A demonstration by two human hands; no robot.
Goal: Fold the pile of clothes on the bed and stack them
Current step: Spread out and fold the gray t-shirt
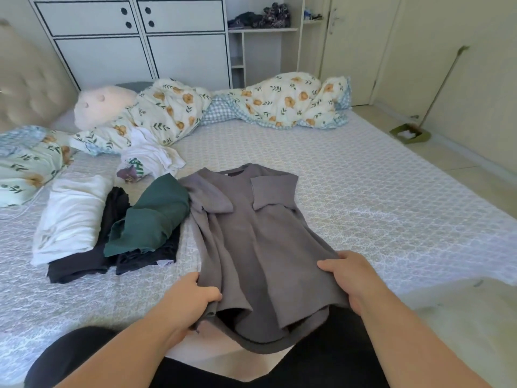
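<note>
A grey top lies spread on the bed, neck away from me, both sleeves folded inward over its chest. My left hand grips its lower left hem and my right hand grips its lower right hem; the hem hangs over the bed's front edge. To the left lie a green garment on top of black clothes, with a white folded piece beside them. A crumpled white garment with a printed patch sits farther back.
A floral duvet is bunched along the far side of the bed, with a pale plush pillow at the left. White cabinets stand behind. A dustpan and broom rest on the floor at the right.
</note>
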